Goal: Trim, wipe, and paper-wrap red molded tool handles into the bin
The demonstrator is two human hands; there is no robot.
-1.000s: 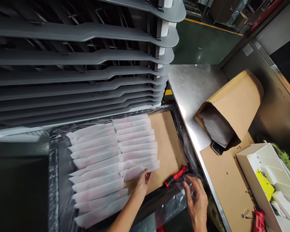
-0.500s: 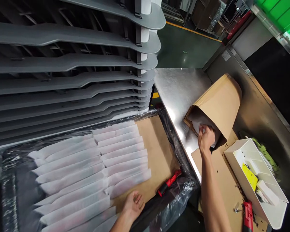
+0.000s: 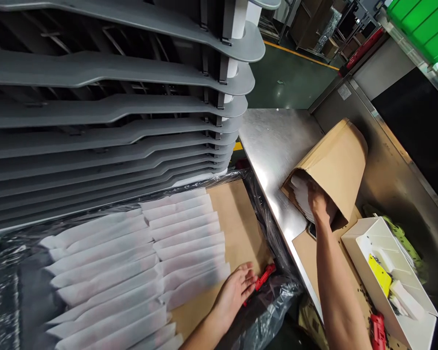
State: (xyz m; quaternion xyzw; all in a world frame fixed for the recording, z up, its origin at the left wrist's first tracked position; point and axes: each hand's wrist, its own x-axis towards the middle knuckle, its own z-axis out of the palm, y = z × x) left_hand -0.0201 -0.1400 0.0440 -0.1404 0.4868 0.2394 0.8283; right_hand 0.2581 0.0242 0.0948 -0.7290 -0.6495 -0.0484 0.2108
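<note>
My right hand [image 3: 318,203] reaches into the mouth of a kraft paper bag [image 3: 337,170], which lies tilted on a steel table [image 3: 273,146]. Its fingers are hidden against a stack of white paper [image 3: 300,197] inside the bag. My left hand [image 3: 235,294] rests with fingers spread on a brown cardboard sheet [image 3: 237,233], close to a small red-handled tool [image 3: 264,276]. Rows of long strips wrapped in white tissue [image 3: 131,262] overlap on the sheet, just left of that hand.
A grey multi-tier rack [image 3: 95,107] fills the upper left. Black plastic sheeting [image 3: 266,316] lines the cardboard's edge. At the right, a white plastic tray [image 3: 387,272] holds white and yellow items. Another red tool [image 3: 378,331] lies on cardboard below it.
My right hand has moved from the plastic by the red tool to the bag's mouth. My left hand has slid right, off the strips, towards the red tool. The white paper now shows in the bag's mouth.
</note>
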